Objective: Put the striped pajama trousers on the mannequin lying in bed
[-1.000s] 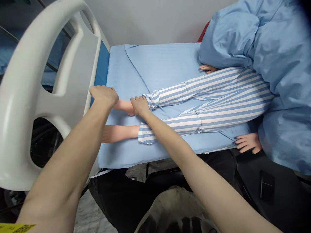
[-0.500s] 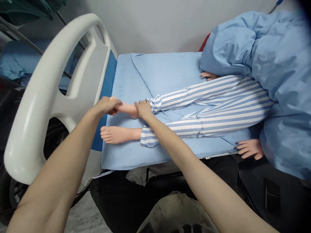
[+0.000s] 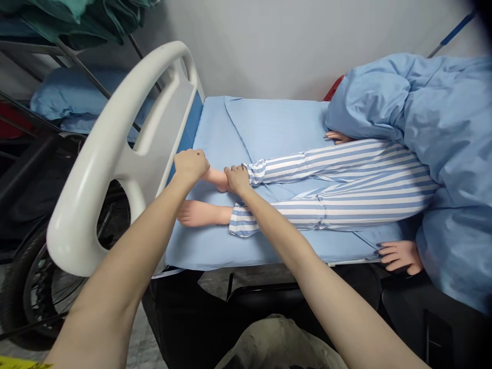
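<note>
On the bed lies a manikin in blue-and-white striped trousers [image 3: 357,179]. My left hand [image 3: 191,163] is closed over the front of its far foot [image 3: 216,177], back of the hand up, hiding the toes. Around the ankle of that same foot, just below the bunched trouser cuff [image 3: 257,173], my right hand [image 3: 237,179] is wrapped. The near foot [image 3: 202,213] rests on the sheet, untouched, toes toward the footboard.
The white footboard [image 3: 82,169] stands close on the left. A blue quilt [image 3: 453,118] is heaped over the manikin's upper body, with one manikin hand [image 3: 402,256] sticking out at the near edge. A wheelchair wheel [image 3: 34,292] is at lower left.
My left hand has rolled over the front of the far foot, so its back now faces up. My right hand keeps its hold at the ankle. The camera view has shifted.
</note>
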### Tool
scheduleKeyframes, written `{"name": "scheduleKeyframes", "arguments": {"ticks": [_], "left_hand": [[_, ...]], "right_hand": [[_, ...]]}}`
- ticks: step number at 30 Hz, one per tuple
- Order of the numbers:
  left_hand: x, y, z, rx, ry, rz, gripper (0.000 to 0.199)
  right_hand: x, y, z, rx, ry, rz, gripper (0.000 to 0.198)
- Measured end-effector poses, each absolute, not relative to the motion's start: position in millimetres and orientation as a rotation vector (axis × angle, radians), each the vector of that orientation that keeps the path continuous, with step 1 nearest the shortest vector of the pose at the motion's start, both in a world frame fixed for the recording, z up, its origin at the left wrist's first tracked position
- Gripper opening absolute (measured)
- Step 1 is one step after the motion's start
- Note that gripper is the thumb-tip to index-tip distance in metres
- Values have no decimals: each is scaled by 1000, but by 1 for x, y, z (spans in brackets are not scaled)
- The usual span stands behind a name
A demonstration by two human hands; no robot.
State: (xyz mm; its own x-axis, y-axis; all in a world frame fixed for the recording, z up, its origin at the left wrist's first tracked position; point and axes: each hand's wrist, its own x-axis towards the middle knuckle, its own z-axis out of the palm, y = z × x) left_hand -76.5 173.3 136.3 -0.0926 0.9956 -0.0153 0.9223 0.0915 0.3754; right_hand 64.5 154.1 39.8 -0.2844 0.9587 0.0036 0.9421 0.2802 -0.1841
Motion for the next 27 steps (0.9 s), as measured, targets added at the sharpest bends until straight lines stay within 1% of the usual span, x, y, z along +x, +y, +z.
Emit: {"name": "scheduleKeyframes", "arguments": {"ticks": [3,7,9,11,13,16,19,21,23,24,27], "left_hand": [[-95,161,134,1953,2181,295,44],[-120,134,126,1763,1865,347,56],[-131,117,123,1658,1763,333,56],[-140,97,120,1669,1785,389,49],[-145,76,118,1819,1880,468,44],[-148,46,113,2224,1938,491,46],[-151,23,102,2541,1940,493,47],[-151,11,91,2603,1989,538,47],[-150,1,81,2601,2041,561,50],[-148,-3,77,2583,2075,558,52],[-140,-9,74,2479,2226,509,57]], "right_hand": [[63,154,41,-1820,-2407,243,43],[60,163,40,-1903,-2391,371,61],[59,165,40,-1929,-2370,402,66],[58,161,41,-1926,-2335,380,64],[57,149,46,-1921,-2295,348,59],[53,116,57,-1863,-2263,255,54],[50,76,62,-1623,-2306,88,57],[49,53,59,-1410,-2372,45,51],[49,37,54,-1258,-2463,93,49],[49,31,52,-1234,-2506,138,51],[50,23,48,-1378,-2587,242,61]]}}
